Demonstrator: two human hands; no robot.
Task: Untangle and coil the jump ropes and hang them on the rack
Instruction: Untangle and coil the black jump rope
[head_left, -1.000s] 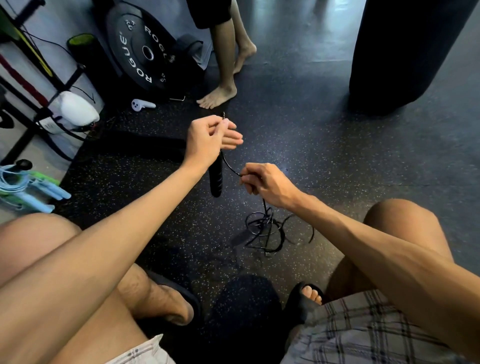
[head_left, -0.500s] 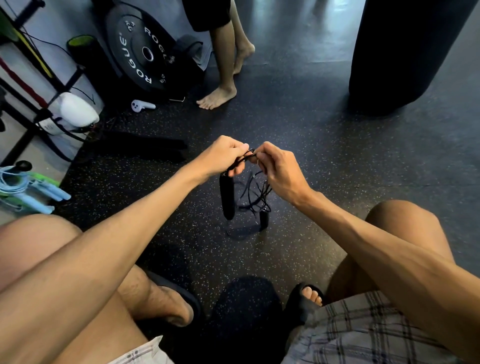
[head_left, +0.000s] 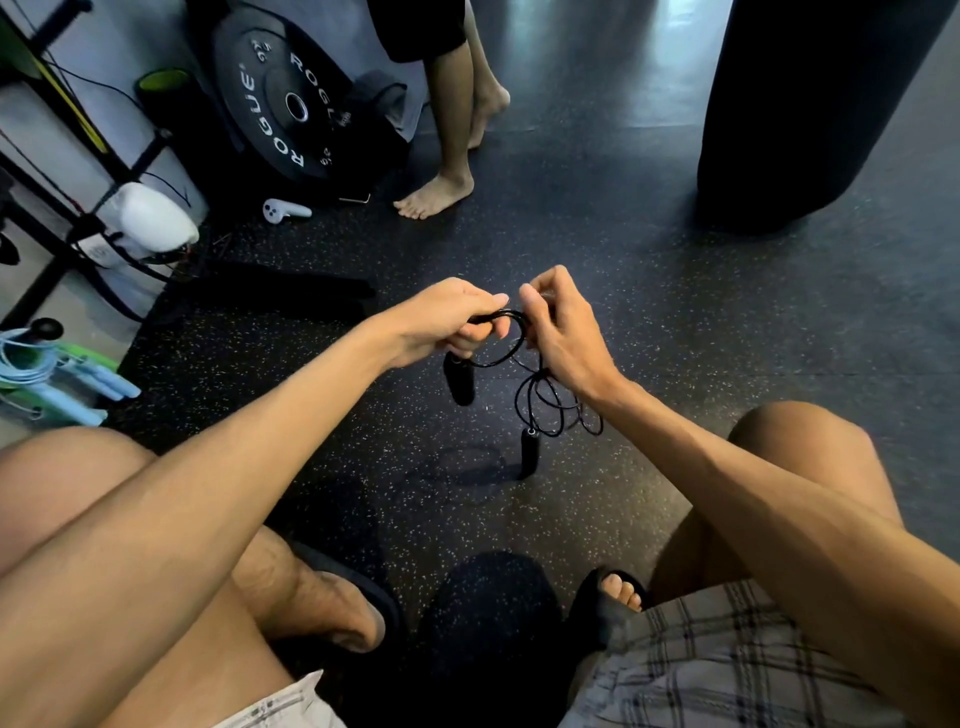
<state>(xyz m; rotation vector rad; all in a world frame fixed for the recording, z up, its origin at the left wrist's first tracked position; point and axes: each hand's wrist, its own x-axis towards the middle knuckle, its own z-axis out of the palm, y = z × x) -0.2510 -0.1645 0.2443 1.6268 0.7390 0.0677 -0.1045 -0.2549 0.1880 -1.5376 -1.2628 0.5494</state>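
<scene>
Toward twelve o'clock, the left hand (head_left: 441, 325) and right hand (head_left: 563, 340), apart a second ago, now meet, both gripping the jump rope (head_left: 460, 384), likely starting a coil.

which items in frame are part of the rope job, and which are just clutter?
Job:
- black jump rope, gripped by left hand and right hand
- light blue jump rope, far left

Lying about:
- weight plate
- white controller
- punching bag
- green roller
</scene>
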